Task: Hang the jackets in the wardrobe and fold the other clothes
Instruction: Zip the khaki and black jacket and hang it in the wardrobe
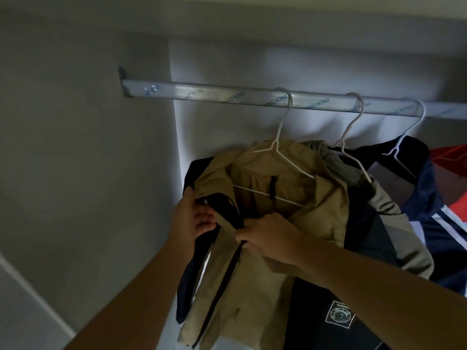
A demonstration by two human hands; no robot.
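Wardrobe point(252, 64): tan jacket point(252, 286) on rail point(202, 93)

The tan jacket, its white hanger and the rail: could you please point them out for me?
tan jacket point(257, 286): head view, front panel right of the zip.
white hanger point(275, 145): head view, neck where the hook meets the shoulders.
rail point(202, 93): head view, bare stretch left of the hooks.

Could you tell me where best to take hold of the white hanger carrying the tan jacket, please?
Pinch the white hanger by its bare neck just under the hook, coming from the front left: the tan jacket covers its shoulders, and other hung clothes crowd its right.
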